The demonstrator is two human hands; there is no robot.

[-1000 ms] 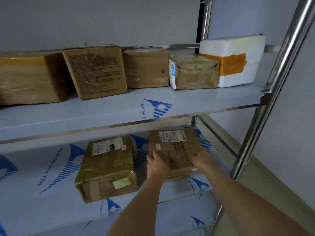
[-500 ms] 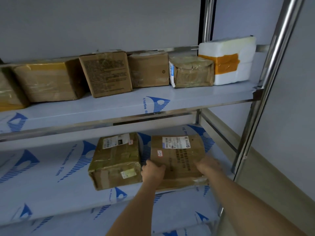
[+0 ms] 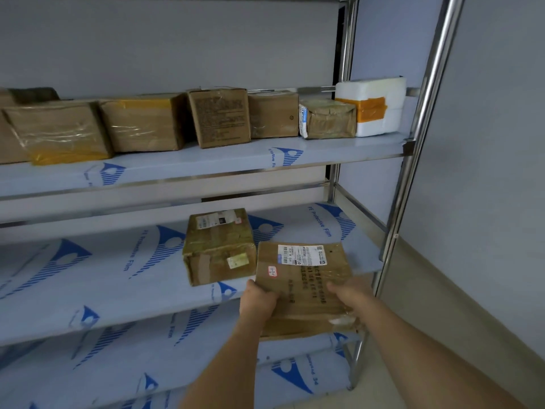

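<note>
A steel shelving rack [image 3: 424, 113] is shown from above, its shelves covered in blue-printed protective film. At the front right of the middle shelf [image 3: 88, 290] a flat cardboard parcel [image 3: 303, 278] is held, its near half overhanging the shelf's edge. It is gripped from both sides: the left hand [image 3: 259, 302] is curled round the near left corner, and the right hand [image 3: 351, 293] is clamped on the near right edge.

The parcel is judged to be coming off the shelf. It is best kept level and drawn straight toward the body, so that its left edge is not dragged against the taped box [image 3: 218, 249] just beside it. Its weight should be taken from beneath before the far edge leaves the shelf.

The parcel is thin and brown, wrapped in clear tape that wrinkles and shines at the near right corner. Dark printed lines are seen across the top. A white shipping label [image 3: 300, 254] with a barcode is fixed at the far edge — and a small red-bordered sticker [image 3: 272, 271] with handwriting is set near the left edge.
</note>
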